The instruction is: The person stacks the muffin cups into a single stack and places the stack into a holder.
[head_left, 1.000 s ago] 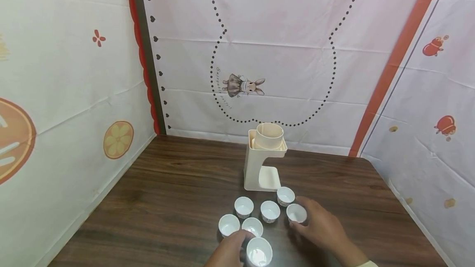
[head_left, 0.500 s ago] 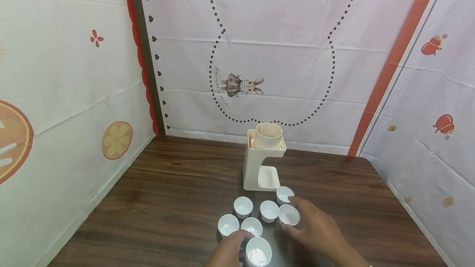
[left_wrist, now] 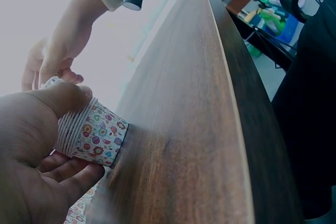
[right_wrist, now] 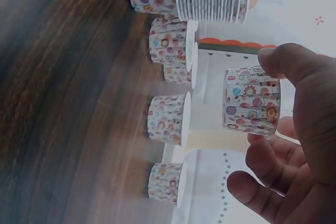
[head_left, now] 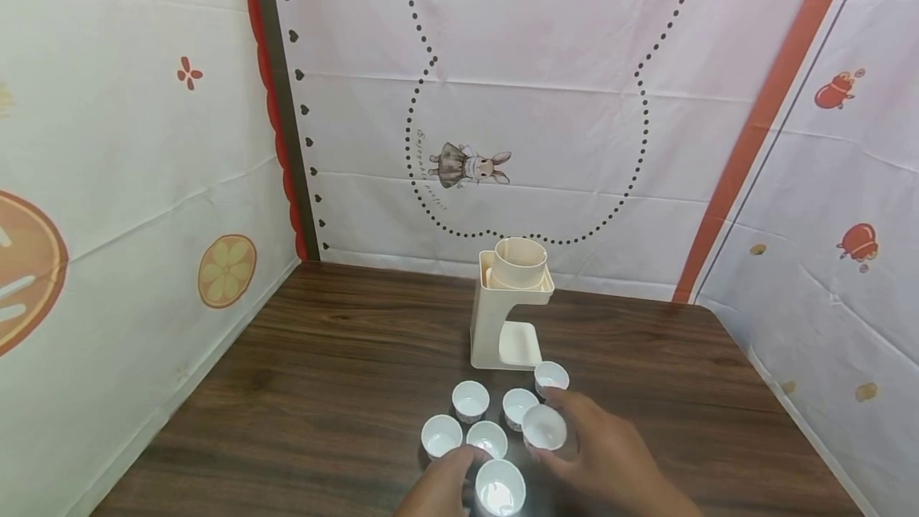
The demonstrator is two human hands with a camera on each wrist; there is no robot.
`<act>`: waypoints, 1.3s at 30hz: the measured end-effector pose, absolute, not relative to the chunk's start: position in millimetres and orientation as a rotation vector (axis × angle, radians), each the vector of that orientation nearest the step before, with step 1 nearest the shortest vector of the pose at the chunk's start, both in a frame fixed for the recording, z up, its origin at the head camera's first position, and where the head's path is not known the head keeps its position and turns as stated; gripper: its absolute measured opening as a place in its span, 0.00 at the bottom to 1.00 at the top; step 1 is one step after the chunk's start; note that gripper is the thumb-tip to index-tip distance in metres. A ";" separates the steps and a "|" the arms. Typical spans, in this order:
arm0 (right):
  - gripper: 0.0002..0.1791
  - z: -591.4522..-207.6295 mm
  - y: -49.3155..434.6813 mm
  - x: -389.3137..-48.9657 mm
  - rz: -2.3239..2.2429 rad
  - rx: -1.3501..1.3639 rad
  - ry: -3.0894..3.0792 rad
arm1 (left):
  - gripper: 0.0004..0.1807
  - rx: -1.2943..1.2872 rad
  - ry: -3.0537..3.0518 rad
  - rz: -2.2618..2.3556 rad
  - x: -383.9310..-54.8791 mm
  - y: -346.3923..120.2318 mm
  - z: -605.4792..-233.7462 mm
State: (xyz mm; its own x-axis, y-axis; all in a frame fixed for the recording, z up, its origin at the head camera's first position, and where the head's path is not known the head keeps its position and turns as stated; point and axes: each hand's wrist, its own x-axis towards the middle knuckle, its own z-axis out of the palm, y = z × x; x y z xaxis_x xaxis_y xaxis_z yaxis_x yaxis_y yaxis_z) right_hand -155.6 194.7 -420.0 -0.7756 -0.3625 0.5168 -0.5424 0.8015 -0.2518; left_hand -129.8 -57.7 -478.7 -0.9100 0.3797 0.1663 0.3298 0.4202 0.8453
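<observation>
Near the table's front edge my left hand [head_left: 441, 487] grips a nested stack of patterned paper baking cups [left_wrist: 100, 132], thumb on one side and fingers on the other. In the head view the stack [head_left: 500, 488] shows only its white top cup. My right hand [head_left: 606, 457] pinches a single paper baking cup [right_wrist: 251, 100] between thumb and fingers, off the table. Single paper cups stand upright around: one [head_left: 520, 408] just behind the held cup, one [head_left: 551, 374] farther back, and others [head_left: 470, 400] to the left, including one [head_left: 487, 439] right behind the stack.
A cream-coloured stand [head_left: 495, 325] with a round cylinder [head_left: 520, 263] on top stands behind the cups. The dark wood table [head_left: 345, 389] is bordered by printed cloth walls [head_left: 531, 118] at the back and sides.
My right hand has moved left and toward the front with its paper cup, from beside the rearmost cup to near the stack. My left hand stays on the stack.
</observation>
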 end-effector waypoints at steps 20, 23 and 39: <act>0.41 -408.1 183.1 -144.6 0.617 0.769 -2.608 | 0.35 0.590 2.510 1.593 -130.2 -58.4 -477.3; 0.41 -406.5 181.9 -142.8 0.646 0.789 -2.618 | 0.35 0.603 2.523 1.573 -130.9 -58.4 -477.4; 0.40 -403.2 172.6 -131.2 0.702 0.846 -2.615 | 0.33 0.691 2.610 1.540 -130.5 -58.8 -479.8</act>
State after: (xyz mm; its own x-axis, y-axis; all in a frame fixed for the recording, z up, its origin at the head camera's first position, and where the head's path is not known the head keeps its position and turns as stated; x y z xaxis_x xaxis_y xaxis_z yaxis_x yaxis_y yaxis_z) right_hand -131.2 172.6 -403.2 -0.7800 -0.4625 0.4214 -0.6114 0.7066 -0.3561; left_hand -130.5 -58.8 -479.8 -0.9007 0.3896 0.1922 0.3566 0.4103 0.8393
